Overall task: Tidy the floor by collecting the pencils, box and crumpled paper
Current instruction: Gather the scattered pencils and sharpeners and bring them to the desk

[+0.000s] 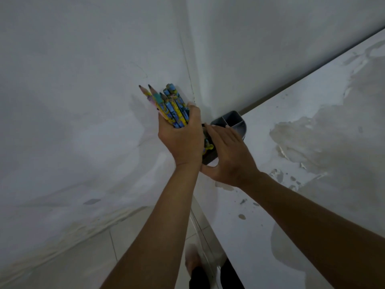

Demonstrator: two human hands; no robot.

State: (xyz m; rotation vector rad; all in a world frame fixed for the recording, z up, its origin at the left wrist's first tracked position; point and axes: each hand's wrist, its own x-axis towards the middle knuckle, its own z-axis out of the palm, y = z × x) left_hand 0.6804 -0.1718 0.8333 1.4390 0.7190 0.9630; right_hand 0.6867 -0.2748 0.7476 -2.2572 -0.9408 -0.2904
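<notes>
My left hand (181, 140) grips a bundle of several blue and yellow patterned pencils (170, 107), their tips and ends pointing up toward the wall corner. Right beside it, my right hand (227, 153) holds a dark box (209, 152) with a colourful print, fingers over its top and thumb under it. The box is mostly hidden between my two hands. Both hands are raised over the left edge of a white table (312, 142). No crumpled paper is in view.
A grey divided holder (233, 120) stands on the table's far corner, just beyond my right hand. White walls meet in a corner behind it. The tabletop is stained and peeling. Tiled floor (83, 257) and my foot (192, 259) show below.
</notes>
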